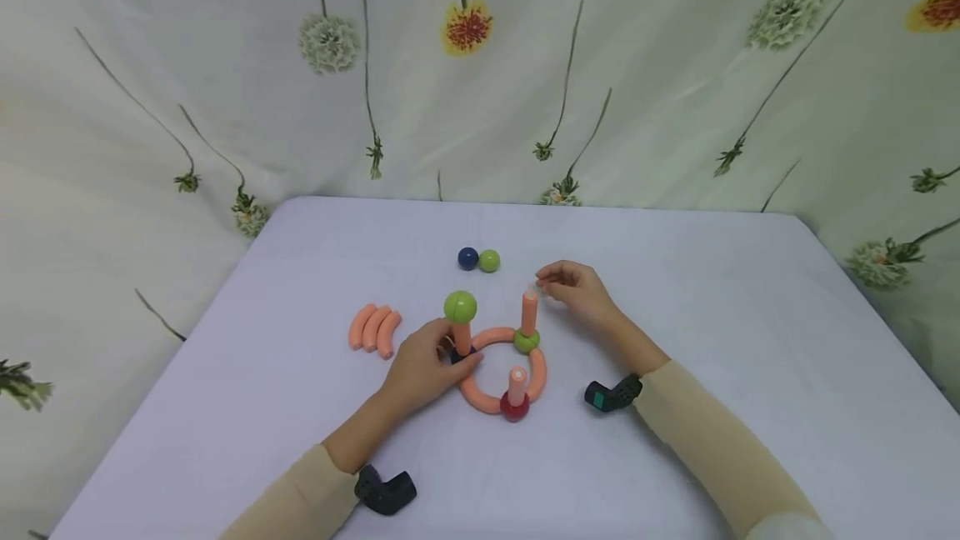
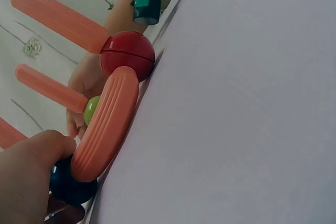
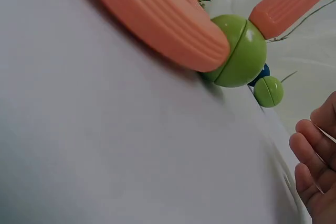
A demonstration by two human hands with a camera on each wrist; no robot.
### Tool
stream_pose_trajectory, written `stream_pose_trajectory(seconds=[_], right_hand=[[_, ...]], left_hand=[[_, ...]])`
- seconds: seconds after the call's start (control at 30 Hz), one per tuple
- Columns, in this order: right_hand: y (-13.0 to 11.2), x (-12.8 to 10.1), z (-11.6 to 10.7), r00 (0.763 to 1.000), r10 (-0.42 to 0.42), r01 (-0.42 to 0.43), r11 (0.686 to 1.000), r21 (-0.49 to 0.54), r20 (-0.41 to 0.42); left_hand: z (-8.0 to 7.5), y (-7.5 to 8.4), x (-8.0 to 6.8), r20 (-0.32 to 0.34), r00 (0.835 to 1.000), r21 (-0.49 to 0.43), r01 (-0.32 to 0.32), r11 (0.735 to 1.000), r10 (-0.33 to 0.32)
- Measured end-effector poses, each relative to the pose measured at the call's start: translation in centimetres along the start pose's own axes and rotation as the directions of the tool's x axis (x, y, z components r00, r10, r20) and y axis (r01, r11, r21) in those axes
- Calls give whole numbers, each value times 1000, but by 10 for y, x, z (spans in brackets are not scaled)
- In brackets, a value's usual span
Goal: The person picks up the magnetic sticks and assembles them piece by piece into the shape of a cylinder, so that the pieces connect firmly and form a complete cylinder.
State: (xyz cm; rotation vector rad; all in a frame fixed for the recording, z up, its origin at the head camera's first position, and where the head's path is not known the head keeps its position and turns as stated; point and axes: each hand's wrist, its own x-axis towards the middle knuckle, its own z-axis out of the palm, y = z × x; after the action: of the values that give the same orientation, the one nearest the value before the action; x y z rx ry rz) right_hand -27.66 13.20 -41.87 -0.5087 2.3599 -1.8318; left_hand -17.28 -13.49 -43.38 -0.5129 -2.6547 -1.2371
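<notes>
My left hand (image 1: 422, 365) grips a dark blue ball (image 2: 73, 184) at the left of a ring of curved orange pieces (image 2: 107, 124); fingers partly hide the ball. An upright orange rod (image 1: 462, 338) rises from it, topped by a light green ball (image 1: 461, 307). A red ball (image 1: 514, 407) at the ring's near side and a green ball (image 3: 241, 51) at its far right each bear an upright rod with a bare top. My right hand (image 1: 579, 294) is above the table just right of the far rod (image 1: 529, 313), fingers loosely bent, holding nothing.
Three curved orange pieces (image 1: 375, 330) lie side by side left of the ring. Behind the ring, a loose dark blue ball (image 1: 468, 258) and a green ball (image 1: 489, 261) sit together on the white table (image 1: 675, 273). A flowered cloth (image 1: 675, 107) hangs behind.
</notes>
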Motion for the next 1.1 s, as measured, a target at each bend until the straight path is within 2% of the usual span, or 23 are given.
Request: stream_pose_trajectory(seconds=[0.17, 0.3, 0.43, 0.57, 0.73, 0.83, 0.93, 1.1], right_hand=[[-10, 31, 10, 999, -22, 25, 995, -99, 28], [-20, 50, 19, 998, 2, 12, 979, -203, 65], [-23, 62, 28, 990, 20, 28, 942, -334, 139], [-21, 70, 38, 979, 4, 85, 901, -425, 203], [-15, 71, 44, 980, -44, 133, 868, -478, 193], [-12, 67, 44, 986, -64, 127, 881, -455, 151], [-10, 61, 42, 992, -63, 101, 908, -407, 106], [-14, 47, 33, 999, -30, 43, 948, -317, 45]], left_hand=[[-1, -1, 0, -23, 998, 39, -61, 997, 61], [0, -1, 1, -36, 996, 33, -78, 996, 79], [0, 0, 0, -31, 995, 41, -90, 995, 91], [0, 0, -1, -39, 993, 69, -106, 992, 109], [1, -1, -1, -52, 991, 64, -120, 991, 123], [2, -1, -1, -52, 991, 58, -123, 991, 126], [3, -2, 0, -48, 991, 61, -120, 991, 123], [2, -5, -1, -54, 992, 58, -110, 992, 113]])
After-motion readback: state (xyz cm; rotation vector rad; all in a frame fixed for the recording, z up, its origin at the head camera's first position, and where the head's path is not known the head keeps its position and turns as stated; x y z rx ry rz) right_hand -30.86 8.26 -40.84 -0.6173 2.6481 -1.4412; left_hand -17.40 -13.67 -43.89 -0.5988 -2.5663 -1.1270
